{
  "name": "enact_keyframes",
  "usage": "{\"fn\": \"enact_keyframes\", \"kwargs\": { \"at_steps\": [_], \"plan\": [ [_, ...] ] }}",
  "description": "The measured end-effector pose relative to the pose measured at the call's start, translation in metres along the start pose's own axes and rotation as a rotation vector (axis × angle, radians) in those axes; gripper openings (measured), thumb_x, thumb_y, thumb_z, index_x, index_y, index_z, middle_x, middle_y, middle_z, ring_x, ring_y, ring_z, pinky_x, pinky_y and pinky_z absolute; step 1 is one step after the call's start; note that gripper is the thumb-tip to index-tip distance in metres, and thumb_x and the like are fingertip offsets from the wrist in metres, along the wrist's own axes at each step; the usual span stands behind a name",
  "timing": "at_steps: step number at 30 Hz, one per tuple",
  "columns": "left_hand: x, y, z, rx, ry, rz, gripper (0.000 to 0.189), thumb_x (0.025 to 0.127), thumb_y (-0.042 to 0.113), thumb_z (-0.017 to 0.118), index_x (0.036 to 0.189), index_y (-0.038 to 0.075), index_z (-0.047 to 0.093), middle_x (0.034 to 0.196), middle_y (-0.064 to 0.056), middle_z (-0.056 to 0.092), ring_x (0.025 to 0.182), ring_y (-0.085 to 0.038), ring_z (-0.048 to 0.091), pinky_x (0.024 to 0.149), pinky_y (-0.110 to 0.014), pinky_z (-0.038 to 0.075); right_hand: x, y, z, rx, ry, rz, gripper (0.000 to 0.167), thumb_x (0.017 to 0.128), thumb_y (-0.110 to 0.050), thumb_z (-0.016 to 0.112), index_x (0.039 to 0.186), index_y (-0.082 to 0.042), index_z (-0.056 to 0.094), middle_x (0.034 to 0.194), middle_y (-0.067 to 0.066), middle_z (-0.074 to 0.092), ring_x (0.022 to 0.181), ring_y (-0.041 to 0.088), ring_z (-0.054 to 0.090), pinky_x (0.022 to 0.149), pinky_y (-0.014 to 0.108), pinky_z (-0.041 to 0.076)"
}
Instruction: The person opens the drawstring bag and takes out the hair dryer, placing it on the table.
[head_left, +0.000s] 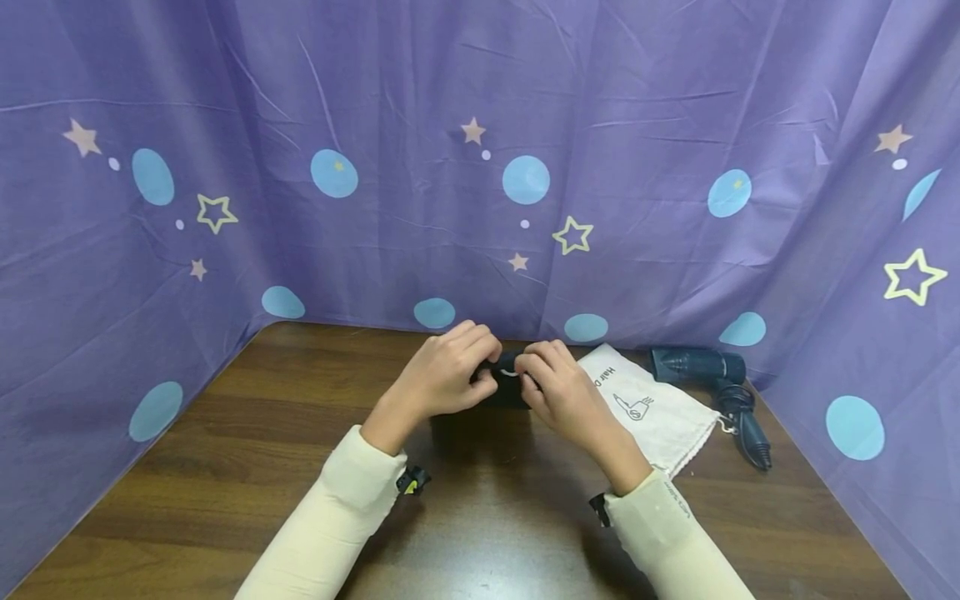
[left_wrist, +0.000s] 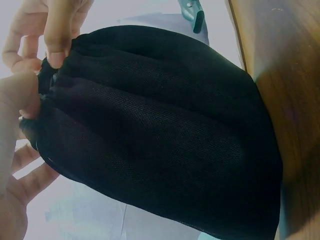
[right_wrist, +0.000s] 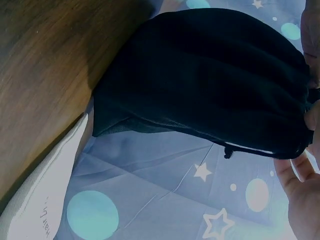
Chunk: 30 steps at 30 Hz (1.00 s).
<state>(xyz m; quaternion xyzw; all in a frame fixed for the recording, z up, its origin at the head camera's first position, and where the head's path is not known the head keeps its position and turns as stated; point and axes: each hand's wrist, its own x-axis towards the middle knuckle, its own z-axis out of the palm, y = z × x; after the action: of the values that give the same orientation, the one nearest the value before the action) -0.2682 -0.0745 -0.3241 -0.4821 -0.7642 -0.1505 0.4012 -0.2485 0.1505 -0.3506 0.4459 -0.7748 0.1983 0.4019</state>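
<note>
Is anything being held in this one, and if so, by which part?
Yes: a black cloth bag. The left hand and the right hand both grip it by its gathered mouth.

Black bag: gathered at its mouth, folds running down toward the worktop
Right hand: pinches the mouth
Left hand: at the mouth too, partly cut off
White pouch: near the worktop's far edge, lettered "Hair"
Curtain: stars and circles
</note>
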Motion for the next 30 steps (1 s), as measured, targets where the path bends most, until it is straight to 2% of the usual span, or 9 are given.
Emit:
{"fn": "enact_keyframes", "kwargs": {
  "at_steps": [7,15,20,30],
  "plan": [
    [0.000,0.000,0.000,-0.015,0.005,-0.003,0.018,0.071,0.001,0.060,0.085,0.011,0.055,0.083,0.001,0.051,0.073,-0.016,0.046,0.055,-0.026,0.039,-0.001,0.001,0.000,-0.056,0.028,-0.027,0.013,0.096,-0.001,0.054,0.104,-0.005,0.064,0.107,0.010,0.063,0.093,0.031,0.056,0.081,0.041,0.050],
    [-0.001,-0.003,0.001,-0.055,-0.019,-0.016,0.018,0.080,0.005,0.070,0.089,0.011,0.056,0.086,0.001,0.053,0.076,-0.015,0.049,0.060,-0.027,0.043,-0.001,0.001,0.001,-0.107,0.036,-0.031,0.012,0.101,-0.004,0.054,0.105,-0.004,0.066,0.107,0.010,0.065,0.091,0.032,0.057,0.079,0.041,0.052],
    [-0.001,-0.005,-0.003,-0.094,-0.024,-0.024,0.018,0.079,0.003,0.068,0.090,0.011,0.057,0.087,0.001,0.053,0.075,-0.013,0.048,0.062,-0.027,0.043,-0.001,0.002,0.000,-0.106,0.030,-0.031,0.013,0.097,-0.002,0.056,0.105,-0.005,0.066,0.108,0.009,0.066,0.091,0.031,0.057,0.078,0.039,0.052],
    [-0.002,-0.009,-0.009,-0.131,0.011,-0.042,0.017,0.078,0.001,0.065,0.087,0.012,0.056,0.083,0.002,0.053,0.067,-0.010,0.046,0.057,-0.026,0.040,-0.002,0.007,-0.005,-0.088,0.037,-0.003,0.015,0.092,0.000,0.056,0.102,-0.006,0.065,0.105,0.007,0.067,0.089,0.031,0.058,0.077,0.040,0.051]
  ]
}}
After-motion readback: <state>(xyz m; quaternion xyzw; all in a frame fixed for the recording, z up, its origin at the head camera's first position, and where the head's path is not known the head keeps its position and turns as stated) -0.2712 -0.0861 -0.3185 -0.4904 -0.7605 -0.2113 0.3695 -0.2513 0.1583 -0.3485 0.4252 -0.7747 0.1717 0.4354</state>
